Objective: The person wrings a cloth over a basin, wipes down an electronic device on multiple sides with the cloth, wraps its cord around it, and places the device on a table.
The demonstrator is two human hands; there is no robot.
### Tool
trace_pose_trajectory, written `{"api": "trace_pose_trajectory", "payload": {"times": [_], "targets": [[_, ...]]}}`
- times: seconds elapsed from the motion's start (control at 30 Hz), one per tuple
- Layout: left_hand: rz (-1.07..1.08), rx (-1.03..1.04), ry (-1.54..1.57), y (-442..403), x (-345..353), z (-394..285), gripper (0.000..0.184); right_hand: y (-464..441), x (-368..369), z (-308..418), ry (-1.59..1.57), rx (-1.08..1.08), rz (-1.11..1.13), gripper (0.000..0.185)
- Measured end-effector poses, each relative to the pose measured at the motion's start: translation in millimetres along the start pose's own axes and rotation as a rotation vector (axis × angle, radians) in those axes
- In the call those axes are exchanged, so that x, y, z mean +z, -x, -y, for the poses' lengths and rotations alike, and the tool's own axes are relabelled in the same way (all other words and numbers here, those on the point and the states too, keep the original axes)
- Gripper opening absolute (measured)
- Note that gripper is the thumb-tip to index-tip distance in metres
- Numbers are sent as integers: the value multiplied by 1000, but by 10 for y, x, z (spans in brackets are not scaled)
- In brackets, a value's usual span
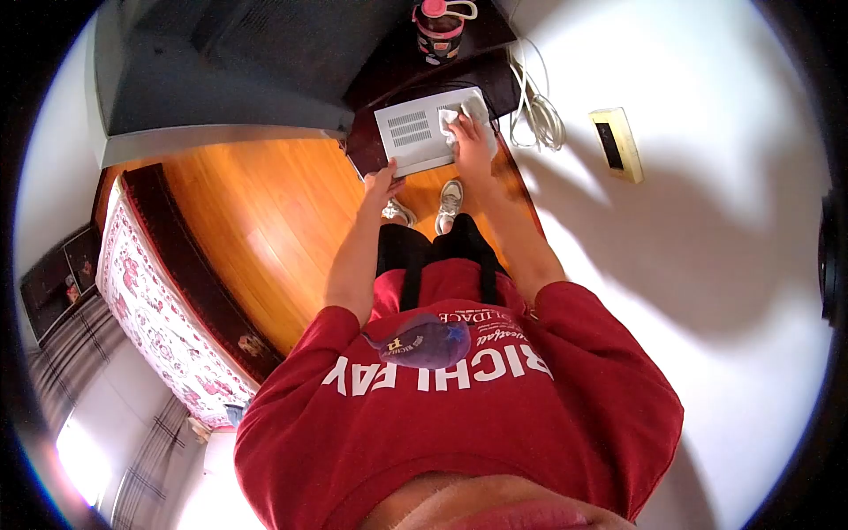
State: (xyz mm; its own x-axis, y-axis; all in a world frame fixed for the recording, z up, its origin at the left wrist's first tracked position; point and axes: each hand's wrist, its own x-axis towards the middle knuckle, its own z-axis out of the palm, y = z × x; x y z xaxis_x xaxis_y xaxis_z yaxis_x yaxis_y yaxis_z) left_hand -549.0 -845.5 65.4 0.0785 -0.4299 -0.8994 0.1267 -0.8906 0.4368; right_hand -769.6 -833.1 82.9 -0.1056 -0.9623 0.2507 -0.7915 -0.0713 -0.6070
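A flat white metal box [424, 152] with rows of vent slots in its top lies slightly turned on a dark wooden stand. My left hand [382, 181] grips its near left corner, thumb on the upper face and fingers partly hidden at the side. On the box's right part, my right hand [472, 146] presses down a crumpled white cloth [478, 107], possibly a tissue, with its fingers bent over it. Part of the cloth is hidden under that hand.
Behind the box, a dark cup with a pink lid [439, 35] stands on the dark shelf [389, 66]. Coiled white cables [541, 124] hang beside the wall at right. A large dark screen-like panel [230, 71] fills the upper left. A patterned bed [159, 309] stands left.
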Motion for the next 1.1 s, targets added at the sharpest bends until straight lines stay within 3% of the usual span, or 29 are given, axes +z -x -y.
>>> {"api": "trace_pose_trajectory", "payload": {"times": [0.1,0.17,0.2,0.3,0.37,0.4,0.43,0.5,0.53,0.63,0.7,0.73,0.83,0.9,1.1], "targets": [[-23,-1,-15,30,27,-21,48,31,278,241,9,39,-46,38],[-20,0,33,18,18,-5,42,71,384,476,-194,-97,238,42],[-22,0,34,-23,-7,31,42,121,408,590,-195,-98,239,42],[62,54,78,-121,-68,73,39,150,403,725,-103,-241,194,46],[32,7,33,-44,-29,35,37,43,304,541,87,-277,287,51],[31,9,35,-38,-13,18,37,4,404,362,64,-191,179,54],[22,4,28,-40,-11,19,36,-91,272,306,60,-196,182,54],[10,-7,23,-34,-26,54,36,-235,13,218,239,111,166,55],[-2,-1,12,-49,-18,53,37,-244,38,211,240,113,166,55],[-18,16,1,-14,36,31,38,-258,268,217,260,64,153,51],[-35,27,-5,19,13,4,39,-205,608,338,352,-138,180,54],[-19,30,14,14,-2,21,37,-195,710,467,345,-135,180,54],[4,33,23,-45,-35,55,33,-132,879,776,67,-323,422,52],[10,33,17,-96,-67,87,29,-132,978,681,-46,-366,332,54],[6,22,61,28,5,37,42,-292,326,99,45,-238,171,56]]}}
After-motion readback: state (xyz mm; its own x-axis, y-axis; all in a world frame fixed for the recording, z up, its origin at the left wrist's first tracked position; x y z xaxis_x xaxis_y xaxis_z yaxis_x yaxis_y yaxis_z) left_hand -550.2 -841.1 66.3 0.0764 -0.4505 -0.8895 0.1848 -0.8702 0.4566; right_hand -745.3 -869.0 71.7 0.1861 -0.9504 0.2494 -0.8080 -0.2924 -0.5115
